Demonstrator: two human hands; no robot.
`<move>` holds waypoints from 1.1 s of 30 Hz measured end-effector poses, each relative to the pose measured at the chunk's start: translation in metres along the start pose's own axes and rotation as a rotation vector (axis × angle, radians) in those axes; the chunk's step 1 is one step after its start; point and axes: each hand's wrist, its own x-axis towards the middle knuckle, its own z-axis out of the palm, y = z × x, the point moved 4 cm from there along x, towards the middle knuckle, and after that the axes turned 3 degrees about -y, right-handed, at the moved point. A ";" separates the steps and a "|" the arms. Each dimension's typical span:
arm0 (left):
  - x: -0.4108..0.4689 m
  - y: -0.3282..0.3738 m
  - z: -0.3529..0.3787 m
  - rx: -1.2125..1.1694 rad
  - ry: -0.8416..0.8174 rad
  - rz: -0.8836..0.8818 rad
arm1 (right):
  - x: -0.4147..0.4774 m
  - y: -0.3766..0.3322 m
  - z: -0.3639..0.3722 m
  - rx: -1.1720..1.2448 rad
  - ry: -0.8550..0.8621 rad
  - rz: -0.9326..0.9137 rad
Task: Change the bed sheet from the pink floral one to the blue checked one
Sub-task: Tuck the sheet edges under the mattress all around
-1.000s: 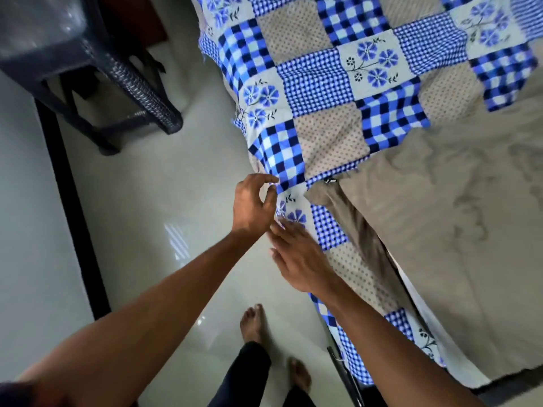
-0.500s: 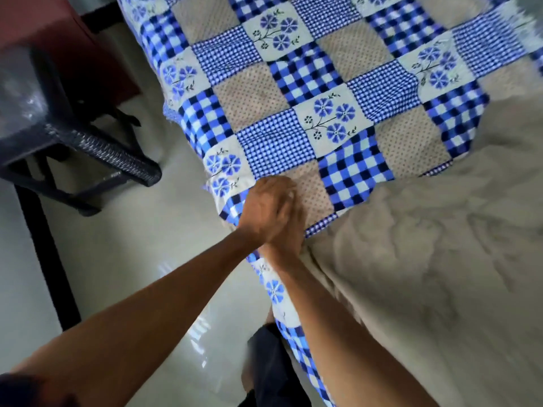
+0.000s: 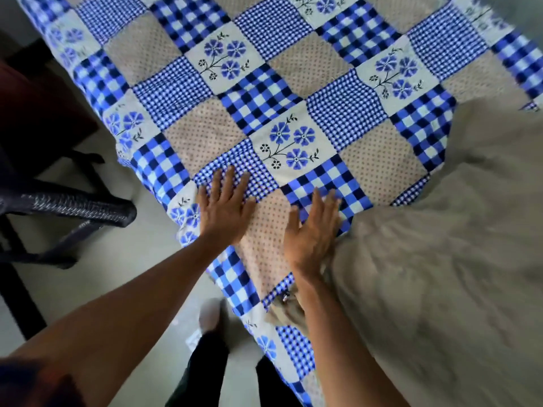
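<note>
pressing the left hand (image 3: 224, 207) flat on the blue checked sheet (image 3: 264, 113), close to the bed's left edge, palm down, fingers straight and fanned, grasping nothing. pressing the right hand (image 3: 311, 227) flat just to the right of it, fingers straight and close together, likewise released, right by the sheet's near-right border. hands apart, with a dotted beige patch of the sheet between them.

spread over the far and left part of the bed, that sheet; draped down the left side toward the pale floor (image 3: 117, 274) and running on along the near-left edge past the right forearm. to the right and near, bare beige mattress (image 3: 440, 259), blurred, uncovered up to the sheet's slanting border.

on the left, beside the bed, a dark woven chair (image 3: 73, 207). near, between the forearms, a bare foot (image 3: 210, 315) and dark trouser legs on the floor.
</note>
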 end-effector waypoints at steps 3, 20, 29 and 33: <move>-0.011 -0.046 -0.001 -0.069 0.047 -0.213 | 0.016 -0.001 0.018 -0.177 -0.058 0.131; 0.091 -0.001 -0.063 -0.121 0.027 0.258 | 0.037 -0.080 0.041 0.014 0.040 -0.140; 0.145 -0.123 -0.078 0.038 -0.004 0.113 | 0.049 -0.082 0.079 -0.367 -0.054 0.067; 0.159 -0.180 -0.098 -0.054 0.043 -0.107 | 0.049 -0.084 0.078 -0.368 -0.061 0.092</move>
